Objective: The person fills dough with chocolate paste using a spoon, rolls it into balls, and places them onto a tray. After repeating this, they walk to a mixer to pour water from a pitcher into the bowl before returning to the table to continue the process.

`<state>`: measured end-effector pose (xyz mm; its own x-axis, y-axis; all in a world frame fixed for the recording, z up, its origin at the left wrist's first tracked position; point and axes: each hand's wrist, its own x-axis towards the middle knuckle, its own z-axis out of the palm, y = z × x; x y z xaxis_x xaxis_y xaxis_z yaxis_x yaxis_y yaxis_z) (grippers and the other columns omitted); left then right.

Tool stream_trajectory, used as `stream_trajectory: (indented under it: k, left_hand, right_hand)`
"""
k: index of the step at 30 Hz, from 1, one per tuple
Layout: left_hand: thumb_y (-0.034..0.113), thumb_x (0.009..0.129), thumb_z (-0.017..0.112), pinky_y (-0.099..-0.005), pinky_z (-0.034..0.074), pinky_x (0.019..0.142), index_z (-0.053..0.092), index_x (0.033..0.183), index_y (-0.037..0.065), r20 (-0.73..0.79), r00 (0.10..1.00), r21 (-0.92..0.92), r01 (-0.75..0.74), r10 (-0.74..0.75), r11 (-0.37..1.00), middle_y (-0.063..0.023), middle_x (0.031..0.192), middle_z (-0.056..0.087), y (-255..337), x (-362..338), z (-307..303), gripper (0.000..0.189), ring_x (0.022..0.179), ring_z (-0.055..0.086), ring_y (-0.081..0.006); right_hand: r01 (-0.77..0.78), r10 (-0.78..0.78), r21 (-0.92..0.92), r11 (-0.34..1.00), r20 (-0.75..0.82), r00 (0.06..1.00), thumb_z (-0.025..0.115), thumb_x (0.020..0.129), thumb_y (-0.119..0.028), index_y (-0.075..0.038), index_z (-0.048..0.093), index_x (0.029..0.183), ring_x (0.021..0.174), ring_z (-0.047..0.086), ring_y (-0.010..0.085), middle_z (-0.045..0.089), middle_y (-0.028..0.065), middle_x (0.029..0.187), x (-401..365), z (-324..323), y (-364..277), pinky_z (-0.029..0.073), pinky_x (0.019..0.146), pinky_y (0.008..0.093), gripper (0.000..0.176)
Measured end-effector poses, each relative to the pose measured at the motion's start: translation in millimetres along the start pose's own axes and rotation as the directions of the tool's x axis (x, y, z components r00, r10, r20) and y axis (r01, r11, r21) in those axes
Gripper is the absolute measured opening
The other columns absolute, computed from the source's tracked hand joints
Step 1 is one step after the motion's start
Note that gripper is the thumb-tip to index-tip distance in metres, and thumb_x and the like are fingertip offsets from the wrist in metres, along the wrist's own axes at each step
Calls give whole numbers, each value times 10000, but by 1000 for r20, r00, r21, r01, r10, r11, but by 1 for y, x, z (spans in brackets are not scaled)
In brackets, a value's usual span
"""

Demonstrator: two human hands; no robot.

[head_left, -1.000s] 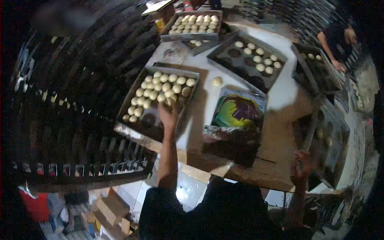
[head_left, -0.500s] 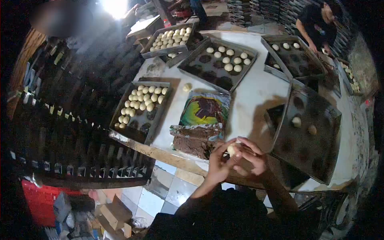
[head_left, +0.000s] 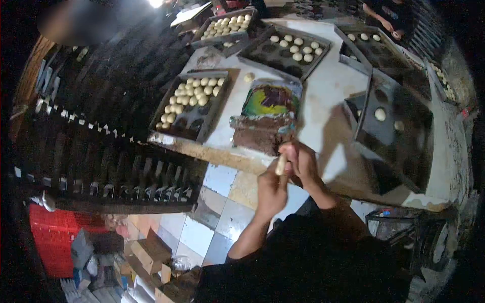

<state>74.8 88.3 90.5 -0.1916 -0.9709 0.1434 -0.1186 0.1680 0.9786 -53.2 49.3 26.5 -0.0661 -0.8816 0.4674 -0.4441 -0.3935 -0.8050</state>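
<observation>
My left hand (head_left: 272,194) is closed on a small piece of pale dough (head_left: 281,164), which looks flattened and edge-on. Against it, my right hand (head_left: 305,164) has curled fingers pressed to the dough; its inner fingers are partly hidden. Just beyond both hands, at the table's front edge, lies a block of brown filling (head_left: 256,141) with its colourful wrapper (head_left: 270,99) folded back. A single dough ball (head_left: 249,77) rests on the table behind the wrapper.
Left of the filling stands a tray of dough balls (head_left: 166,132). More trays stand at the back, including a half-filled tray (head_left: 283,69). A dark tray (head_left: 404,146) with two pieces lies at right. Across the table is another person's hand (head_left: 388,26).
My view has tilted downward. My hands have drawn together beside the brown filling, and the dough between them has gone from a rounded lump to a flatter, edge-on shape.
</observation>
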Motion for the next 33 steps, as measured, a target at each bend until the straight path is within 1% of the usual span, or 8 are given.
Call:
stream_trajectory:
  k: [3, 8, 9, 13, 15, 18, 28, 33]
  left_hand:
    - [209, 993, 528, -223, 429, 647, 643, 995, 1, -98, 900, -635, 273, -425, 723, -40, 829, 662, -18, -38, -52, 238, 779, 570, -55]
    - [216, 977, 546, -367, 479, 935, 589, 1166, -43, 152, 857, -759, 420, -493, 498, -131, 1127, 643, -60, -99, -102, 323, 1032, 619, -217]
    - [221, 974, 550, -378, 475, 951, 583, 1179, -49, 212, 835, -768, 464, -508, 443, -144, 1150, 638, -62, -100, -111, 341, 1052, 620, -233]
    - [235, 965, 559, -414, 464, 983, 563, 1215, -74, 277, 821, -719, 522, -499, 459, -176, 1212, 617, -58, -95, -132, 398, 1083, 621, -272]
    - [226, 960, 561, -419, 461, 987, 549, 1231, -83, 228, 869, -747, 445, -439, 494, -188, 1231, 606, -62, -80, -133, 411, 1091, 616, -278]
    - [279, 950, 554, -426, 414, 1025, 513, 1271, -87, 128, 878, -764, 384, -461, 519, -194, 1293, 566, -80, -60, -135, 488, 1184, 551, -290]
    - [203, 963, 517, -435, 368, 1074, 445, 1345, -56, -214, 846, -781, 153, -489, 606, -195, 1322, 531, -113, -18, -155, 467, 1252, 488, -285]
    - [181, 969, 524, -426, 382, 1063, 479, 1325, -41, -233, 821, -782, 161, -522, 602, -171, 1297, 553, -115, 14, -127, 422, 1217, 519, -274]
  right_hand:
    - [58, -61, 63, 996, 52, 997, 360, 1010, -228, -8, 579, 1028, 977, 524, 350, 527, 182, 1031, -13, 48, -34, 428, 835, 436, 311]
    - [-53, -30, 269, 962, 295, 955, 256, 1035, -306, 11, 609, 1060, 883, 597, 306, 598, 173, 990, -58, 87, -61, 476, 821, 387, 474]
    - [294, -302, 77, 953, 134, 944, 319, 1029, -283, 9, 616, 1052, 882, 614, 291, 628, 159, 985, -62, 95, -51, 489, 806, 364, 416]
    - [-480, 520, -247, 842, 136, 843, 599, 814, 12, -56, 581, 1117, 891, 619, 250, 650, 154, 941, -24, 48, 28, 479, 805, 386, 310]
    - [-280, 414, -679, 679, 39, 909, 562, 764, 48, -25, 490, 1198, 918, 566, 433, 566, 283, 878, -24, 28, 99, 441, 773, 515, 446]
    - [123, 106, -778, 616, 237, 966, 521, 775, 55, -33, 465, 1233, 935, 547, 470, 554, 297, 895, -28, 12, 144, 429, 804, 543, 470]
    - [403, -78, -420, 813, 608, 790, 540, 746, 60, -44, 597, 1180, 714, 632, 316, 583, 139, 811, 14, -5, 94, 520, 609, 422, 450]
    - [385, 127, -422, 821, 793, 596, 600, 794, -91, -29, 617, 1123, 642, 635, 339, 595, 153, 750, 27, -1, 110, 503, 560, 428, 336]
